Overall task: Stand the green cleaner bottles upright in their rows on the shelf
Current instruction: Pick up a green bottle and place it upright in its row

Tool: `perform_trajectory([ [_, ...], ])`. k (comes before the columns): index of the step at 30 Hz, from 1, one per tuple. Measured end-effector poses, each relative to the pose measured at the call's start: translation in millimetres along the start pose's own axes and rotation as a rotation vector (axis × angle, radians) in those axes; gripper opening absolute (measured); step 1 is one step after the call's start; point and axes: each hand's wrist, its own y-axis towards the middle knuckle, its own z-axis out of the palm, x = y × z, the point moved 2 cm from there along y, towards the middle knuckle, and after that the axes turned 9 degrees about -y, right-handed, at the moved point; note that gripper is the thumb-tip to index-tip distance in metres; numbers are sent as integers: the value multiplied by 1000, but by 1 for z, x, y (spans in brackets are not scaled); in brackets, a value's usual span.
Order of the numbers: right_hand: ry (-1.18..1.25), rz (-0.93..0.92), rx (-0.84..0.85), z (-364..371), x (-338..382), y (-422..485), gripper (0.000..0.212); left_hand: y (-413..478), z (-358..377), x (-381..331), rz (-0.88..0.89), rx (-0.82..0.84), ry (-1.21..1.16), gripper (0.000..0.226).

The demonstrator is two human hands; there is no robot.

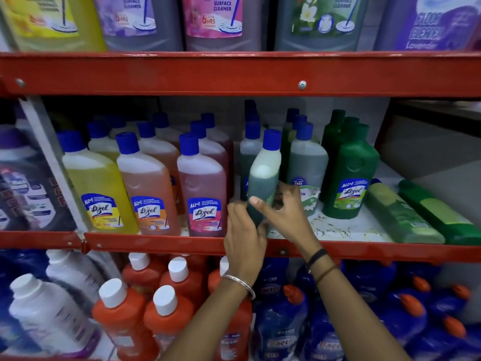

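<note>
On the middle shelf a green cleaner bottle with a blue cap stands nearly upright, tilted slightly right, at the front of its row. My left hand grips its lower left side and my right hand wraps its lower right side. Behind and beside it stand more green bottles with blue caps. Dark green bottles with green caps stand upright to the right. Two green bottles lie flat on the shelf at the far right.
Yellow, orange and pink bottles stand in rows to the left. A red shelf lip runs along the front. White, orange and blue bottles fill the shelf below; large jugs sit above.
</note>
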Motion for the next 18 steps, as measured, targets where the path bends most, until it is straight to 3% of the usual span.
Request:
perform_trajectory([
  [2,-46,7,-19,2,8,1,73,-5,-1,1,62,-9,-47,28],
  [5,147,19,35,-4,10,3,56,-6,1,10,74,35,-113,22],
  [7,261,-6,127,-10,8,1,49,-2,6,14,21,93,-106,37],
  [11,152,-39,191,-17,-6,-6,46,7,12,14,-106,213,-128,65],
  [14,175,2,246,-22,-12,-3,38,10,11,12,-100,179,-45,73],
  [16,180,8,295,-23,-11,0,43,10,12,10,-92,129,58,74],
  [18,150,20,318,-21,-13,4,67,8,12,11,-104,110,115,74],
])
